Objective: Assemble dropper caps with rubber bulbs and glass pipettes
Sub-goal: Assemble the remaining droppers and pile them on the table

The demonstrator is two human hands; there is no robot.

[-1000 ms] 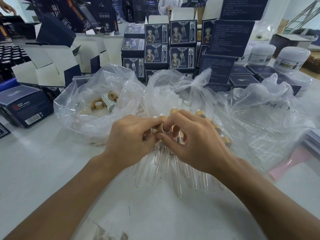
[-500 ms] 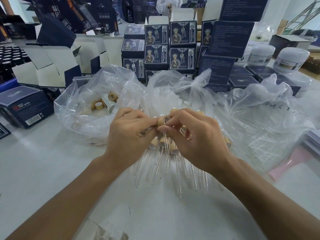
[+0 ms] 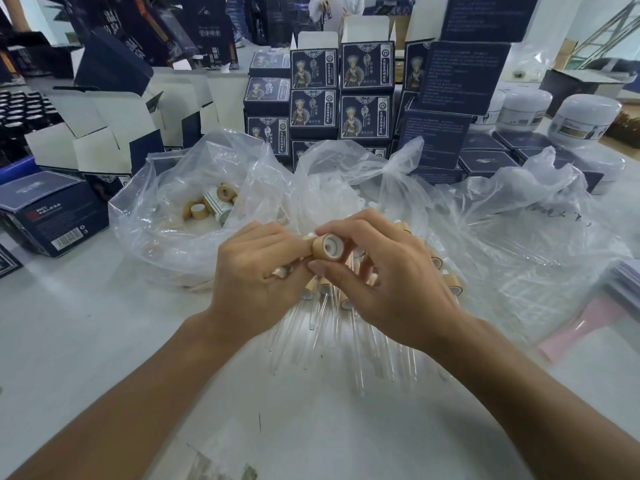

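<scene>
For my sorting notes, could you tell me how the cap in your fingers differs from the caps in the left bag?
The held cap is pinched between both hands, its white-lined opening facing the camera. The bagged caps lie loose at mixed angles inside the clear plastic bag. Both are tan cylinders.

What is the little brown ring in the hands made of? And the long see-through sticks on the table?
The cap, pinched by the right hand, looks like wood or bamboo: matte tan outside, with a smooth white lining, probably plastic. The pipettes look like glass: clear, thin tubes with bright glints. From this view, clear plastic can't be ruled out.
</scene>
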